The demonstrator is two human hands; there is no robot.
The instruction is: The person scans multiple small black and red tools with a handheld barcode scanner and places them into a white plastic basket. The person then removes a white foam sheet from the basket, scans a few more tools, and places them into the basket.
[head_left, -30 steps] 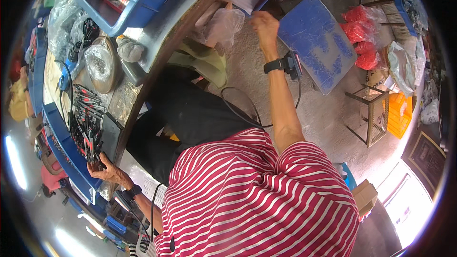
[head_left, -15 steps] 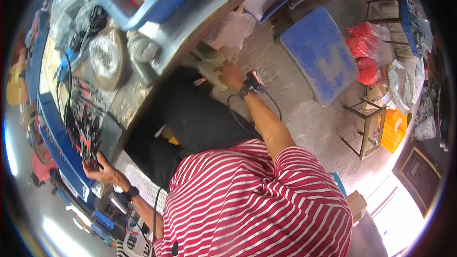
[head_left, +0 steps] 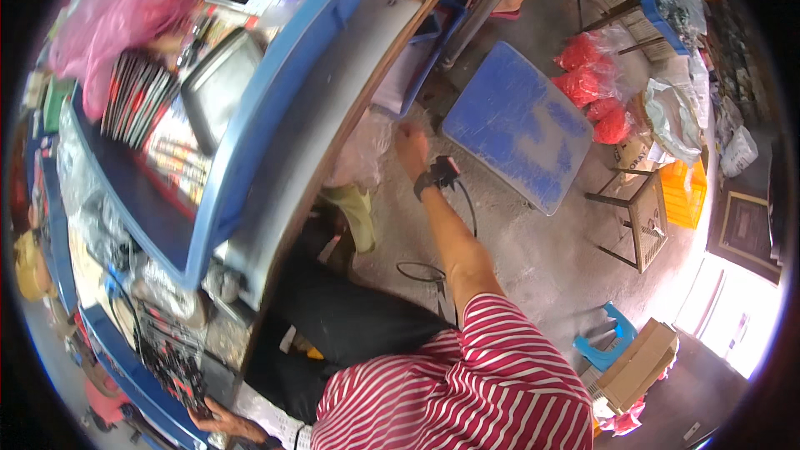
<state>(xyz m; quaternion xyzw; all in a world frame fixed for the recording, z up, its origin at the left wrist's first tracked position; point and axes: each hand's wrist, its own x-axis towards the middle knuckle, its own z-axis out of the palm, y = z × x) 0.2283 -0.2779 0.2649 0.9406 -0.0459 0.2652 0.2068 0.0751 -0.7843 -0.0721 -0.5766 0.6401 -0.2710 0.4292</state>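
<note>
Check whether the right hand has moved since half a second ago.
Yes: judged against the worn blue panel on the right, the right hand now appears nearer its left corner.

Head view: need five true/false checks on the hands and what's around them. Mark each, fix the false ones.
1. The left hand is at the pile of black-and-red pieces. True.
2. The right hand is left of the scuffed blue square top in the picture. True.
3. The right hand has nothing strapped at its wrist. False: a dark strap with a small device is there.
4. The red bags lie left of the right hand. False: they are well to its right.
5. A cardboard box sits beside a turquoise plastic item. True.
</note>
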